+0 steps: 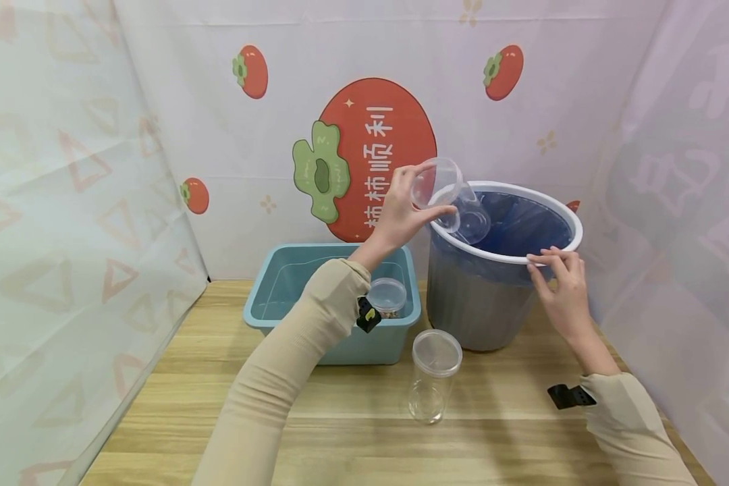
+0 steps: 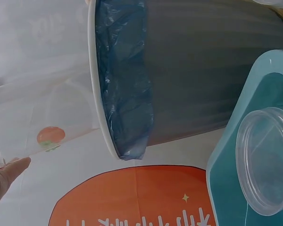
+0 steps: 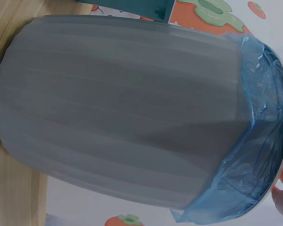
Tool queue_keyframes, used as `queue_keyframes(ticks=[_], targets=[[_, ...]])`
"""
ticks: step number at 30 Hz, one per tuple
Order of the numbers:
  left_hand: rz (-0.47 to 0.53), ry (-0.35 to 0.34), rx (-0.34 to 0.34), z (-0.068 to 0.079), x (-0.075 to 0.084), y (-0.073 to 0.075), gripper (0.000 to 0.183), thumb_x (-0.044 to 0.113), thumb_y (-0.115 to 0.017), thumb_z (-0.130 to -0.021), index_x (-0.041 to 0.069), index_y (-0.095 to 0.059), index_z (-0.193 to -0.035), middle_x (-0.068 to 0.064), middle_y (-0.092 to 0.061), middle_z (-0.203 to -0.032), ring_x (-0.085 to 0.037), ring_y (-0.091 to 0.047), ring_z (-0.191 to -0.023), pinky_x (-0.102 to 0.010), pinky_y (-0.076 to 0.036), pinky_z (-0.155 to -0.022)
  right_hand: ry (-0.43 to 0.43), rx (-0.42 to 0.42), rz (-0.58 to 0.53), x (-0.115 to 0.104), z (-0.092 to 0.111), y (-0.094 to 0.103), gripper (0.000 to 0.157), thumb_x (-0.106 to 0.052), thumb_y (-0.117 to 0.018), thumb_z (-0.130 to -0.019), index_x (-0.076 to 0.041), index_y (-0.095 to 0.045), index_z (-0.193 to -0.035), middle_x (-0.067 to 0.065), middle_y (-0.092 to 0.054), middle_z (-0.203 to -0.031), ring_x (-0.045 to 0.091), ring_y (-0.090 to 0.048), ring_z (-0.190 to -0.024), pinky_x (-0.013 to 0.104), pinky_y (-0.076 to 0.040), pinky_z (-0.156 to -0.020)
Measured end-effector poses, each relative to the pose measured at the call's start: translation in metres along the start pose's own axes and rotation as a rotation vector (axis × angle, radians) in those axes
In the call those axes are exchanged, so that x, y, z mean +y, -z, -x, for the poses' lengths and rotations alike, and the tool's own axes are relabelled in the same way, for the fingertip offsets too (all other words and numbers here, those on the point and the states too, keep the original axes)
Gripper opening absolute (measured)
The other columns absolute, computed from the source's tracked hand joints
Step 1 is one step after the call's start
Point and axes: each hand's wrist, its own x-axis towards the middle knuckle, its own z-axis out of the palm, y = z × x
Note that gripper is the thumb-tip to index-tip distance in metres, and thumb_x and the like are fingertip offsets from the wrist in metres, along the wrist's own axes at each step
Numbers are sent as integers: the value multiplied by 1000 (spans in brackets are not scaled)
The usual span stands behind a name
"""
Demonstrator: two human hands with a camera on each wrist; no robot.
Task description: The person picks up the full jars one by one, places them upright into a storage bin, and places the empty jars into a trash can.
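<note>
My left hand [image 1: 395,212] holds a clear plastic jar [image 1: 443,177] tilted over the left side of the trash can's mouth. The jar's far end reaches down past the white rim. In the left wrist view, only the thumb [image 2: 9,174] and a sliver of the jar show at the left edge. My right hand [image 1: 561,297] grips the front right of the trash can's white rim [image 1: 574,233]. The trash can [image 1: 480,304] is grey and lined with a blue bag [image 2: 125,80]. In the right wrist view, fingertips show on the rim.
A teal basin [image 1: 334,347] stands left of the trash can, with a clear lidded container [image 1: 387,295] inside. Another clear lidded jar [image 1: 435,378] stands upright on the wooden table [image 1: 219,385] in front. Printed cloth walls [image 1: 364,40] enclose the back and sides.
</note>
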Motion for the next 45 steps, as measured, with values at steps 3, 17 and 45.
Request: queue_keyframes(ticks=[3,17,45], targets=[[-23,13,-36,0,-3,-4,71,24,-76,-69,6,-41,-129,-14,-41,-119,-20,-40,-109,-20,-41,-85,1,12,-5,0,1,-1,27,18,-65,-67,6,-61,-90,26,-49,-97,43,-44,-101,32,-27,-89],[-233,90,-332,17,-19,-15,50,19,-66,-80,5,-48,-125,-14,-42,-126,-23,-47,-109,-26,-41,-88,-8,-12,-2,0,1,-1,23,17,-63,-70,8,-60,-91,28,-47,-97,43,-43,-102,32,-26,-92],[-126,94,-594,95,-33,-9,32,24,-61,-84,10,-58,-113,-6,-52,-111,-16,-49,-102,-31,-42,-86,-1,-25,-15,3,2,-1,15,5,-61,-78,8,-60,-93,28,-46,-100,43,-42,-104,30,-26,-93]])
